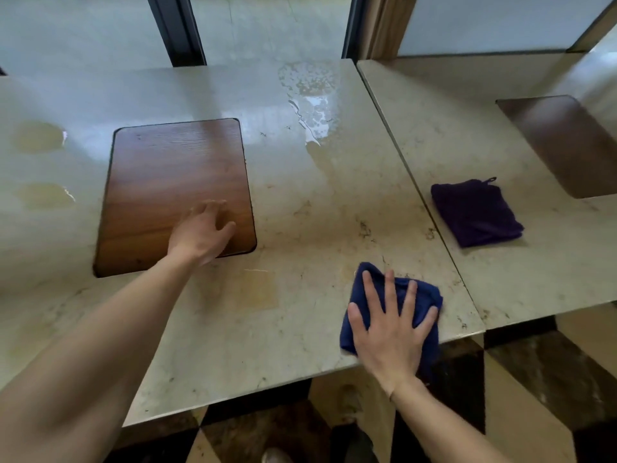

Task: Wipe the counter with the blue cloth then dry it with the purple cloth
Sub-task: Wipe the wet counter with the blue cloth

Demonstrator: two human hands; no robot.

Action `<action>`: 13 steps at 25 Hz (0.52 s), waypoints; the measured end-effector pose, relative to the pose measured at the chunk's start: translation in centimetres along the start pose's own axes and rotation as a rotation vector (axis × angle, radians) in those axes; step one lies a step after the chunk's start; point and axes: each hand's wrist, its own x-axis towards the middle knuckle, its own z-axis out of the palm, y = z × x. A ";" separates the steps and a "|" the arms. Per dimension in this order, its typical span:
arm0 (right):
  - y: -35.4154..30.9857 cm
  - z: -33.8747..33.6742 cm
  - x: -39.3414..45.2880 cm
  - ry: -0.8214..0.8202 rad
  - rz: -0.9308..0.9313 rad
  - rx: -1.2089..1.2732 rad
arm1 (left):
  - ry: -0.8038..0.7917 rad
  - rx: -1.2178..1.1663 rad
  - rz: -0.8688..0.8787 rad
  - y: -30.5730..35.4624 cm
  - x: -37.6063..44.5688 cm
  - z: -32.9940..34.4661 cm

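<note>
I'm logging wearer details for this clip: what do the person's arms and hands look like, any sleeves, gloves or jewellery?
Both forearms are bare as far as the picture shows, with no sleeves in view. The left hand and right hand wear no gloves, and no rings, watch or bracelet can be seen on fingers or wrists. The left hand's fingertips are motion-blurred, so small details there cannot be told.

Two cloths: one blue cloth at the counter's near edge, one purple cloth on the adjoining slab. Two wooden inset panels (one per slab). Two hands. Perhaps three wet patches, though glare blurs them.
</note>
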 end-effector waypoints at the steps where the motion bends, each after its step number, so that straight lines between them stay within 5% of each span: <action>1: -1.5 0.2 -0.5 0.003 0.033 0.011 | 0.005 0.037 0.002 0.0 0.4 -0.2; 5: -7.2 0.4 3.5 0.014 0.153 0.067 | 0.079 0.118 -0.007 -0.2 2.9 -0.8; 13: -14.4 -2.2 25.9 0.039 0.192 0.108 | 0.158 0.213 -0.016 -3.9 8.0 -1.7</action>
